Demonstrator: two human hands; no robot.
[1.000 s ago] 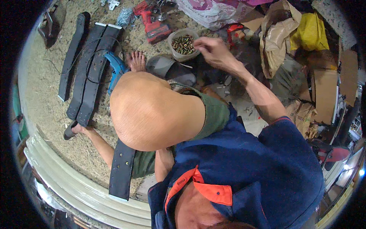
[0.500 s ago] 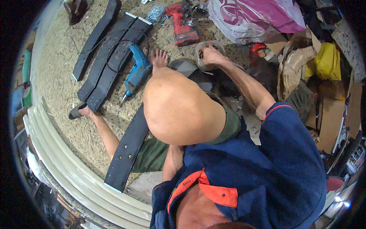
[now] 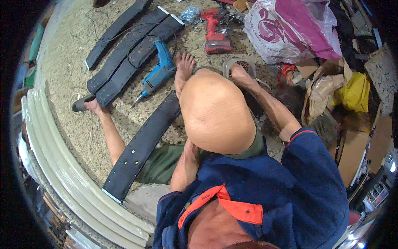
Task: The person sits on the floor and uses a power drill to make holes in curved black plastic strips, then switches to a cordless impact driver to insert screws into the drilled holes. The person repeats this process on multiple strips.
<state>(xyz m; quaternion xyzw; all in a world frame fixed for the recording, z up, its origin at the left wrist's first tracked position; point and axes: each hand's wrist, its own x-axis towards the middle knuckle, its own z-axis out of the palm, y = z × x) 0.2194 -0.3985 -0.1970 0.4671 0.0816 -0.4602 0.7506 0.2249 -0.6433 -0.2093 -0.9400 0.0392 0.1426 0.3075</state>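
The person's right hand point(image 3: 239, 75) is dipping its fingers inside a round, translucent plastic tub point(image 3: 226, 67), and the rim and the back of the hand are hiding the fingertips, so I cannot tell whether that grip is pinching anything. Small brownish contents point(image 3: 232, 74) are barely showing. The left forearm point(image 3: 185, 168) is running behind the bare raised knee point(image 3: 217, 110), which is concealing the left hand and its grip.

To be reaching in well, the fingers should probably be lifting only a few pieces at once and staying within the rim, as no visible hand is bracing the tub against tipping.

The tub is standing on the floor point(image 3: 66, 79) just beyond the knee. A long black strip with three brass-coloured fittings point(image 3: 141, 145) is lying across the folded leg; keeping that leg still would likely be helping it stay put. Further out, a blue corded drill point(image 3: 158, 68) is resting beside more black strips point(image 3: 143, 45), and a red-and-black cordless drill point(image 3: 217, 41) is lying beyond the tub.
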